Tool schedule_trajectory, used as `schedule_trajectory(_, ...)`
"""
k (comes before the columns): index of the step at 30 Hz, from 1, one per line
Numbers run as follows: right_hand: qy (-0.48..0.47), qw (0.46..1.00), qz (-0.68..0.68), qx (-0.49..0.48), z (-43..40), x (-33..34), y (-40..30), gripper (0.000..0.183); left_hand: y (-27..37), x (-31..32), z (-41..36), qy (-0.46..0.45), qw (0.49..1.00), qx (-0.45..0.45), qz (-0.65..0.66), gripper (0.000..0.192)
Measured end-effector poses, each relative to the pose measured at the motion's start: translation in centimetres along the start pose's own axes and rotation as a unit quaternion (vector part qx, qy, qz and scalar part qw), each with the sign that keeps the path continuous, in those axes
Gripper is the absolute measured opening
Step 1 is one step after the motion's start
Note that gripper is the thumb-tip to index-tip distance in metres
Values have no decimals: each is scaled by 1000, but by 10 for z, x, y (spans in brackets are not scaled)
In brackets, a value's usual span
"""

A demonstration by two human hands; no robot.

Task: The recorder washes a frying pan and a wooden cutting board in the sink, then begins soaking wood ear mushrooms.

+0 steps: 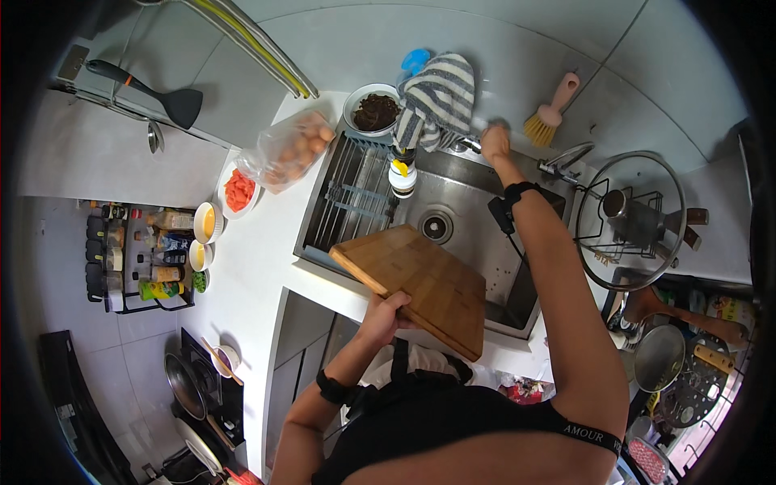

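Observation:
My left hand grips the near edge of a wooden cutting board, thumb on top. The board is tilted over the front rim of a stainless steel sink. My right hand reaches across the sink to its back edge, beside the metal faucet base. Its fingers are partly hidden, so whether they grip the faucet is unclear. A striped grey and white towel hangs over the faucet, and a white spout head with a yellow lever sticks out below it.
Left of the sink are a bowl of dark food, a bag of eggs and a plate of chopped red food. A pink-handled brush hangs on the wall. A glass lid stands at right. A drying rack spans the sink's left side.

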State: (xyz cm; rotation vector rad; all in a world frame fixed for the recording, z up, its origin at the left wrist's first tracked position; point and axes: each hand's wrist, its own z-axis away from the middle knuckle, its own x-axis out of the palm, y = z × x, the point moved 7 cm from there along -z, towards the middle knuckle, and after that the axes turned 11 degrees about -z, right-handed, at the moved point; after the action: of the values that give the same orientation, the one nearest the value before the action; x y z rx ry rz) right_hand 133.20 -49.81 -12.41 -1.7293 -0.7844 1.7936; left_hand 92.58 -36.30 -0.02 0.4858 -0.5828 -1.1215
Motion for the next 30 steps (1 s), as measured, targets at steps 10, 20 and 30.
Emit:
schedule_trajectory(10,52,994,16,-95,18,-10,-7,27,7,3,0,-21,1000,4,3,51)
schedule_trajectory(20,-456,553,-554,423,200,111,-63,20,7,-1,-7,-20,1000,-5,12,50)
schedule_trajectory(30,-528,695,-484,67,291,-1,-195,42,17,-3,-11,-2,1000,12,17,41)
